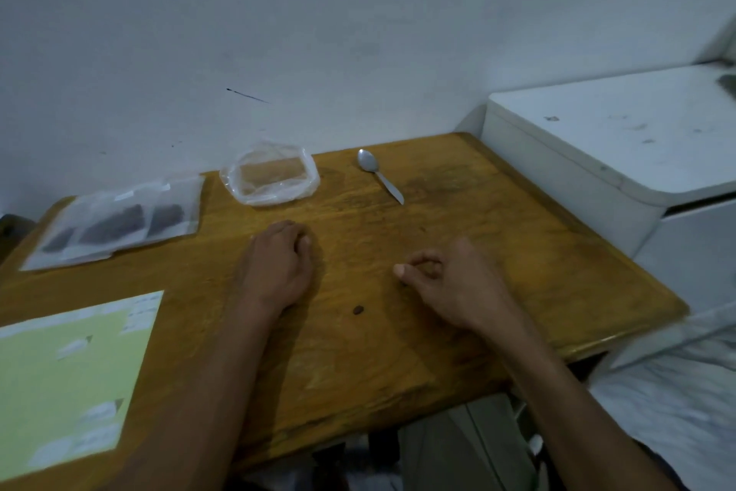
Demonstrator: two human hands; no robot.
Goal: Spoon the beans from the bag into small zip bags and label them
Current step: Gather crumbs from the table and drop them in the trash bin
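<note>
Filling looks done: my left hand (pixel 278 263) rests curled and holding nothing on the table (pixel 498 251), my right hand (pixel 446 279) loosely curled beside a stray bean (pixel 358 309) at center, likely the next pickup. Upper left lie three small zip bags (pixel 115 221) holding beans; the big bag (pixel 273 176) looks empty, the spoon (pixel 378 180) idle beside it.

The clear bag (pixel 275 174) lies open and looks empty, far beyond the left hand (pixel 278 263). The filled zip bags (pixel 119 221) lie flat to that hand's left. The spoon (pixel 378 180) lies beyond the right hand (pixel 450 283), bowl up. One bean (pixel 358 309) lies between the hands.
</note>
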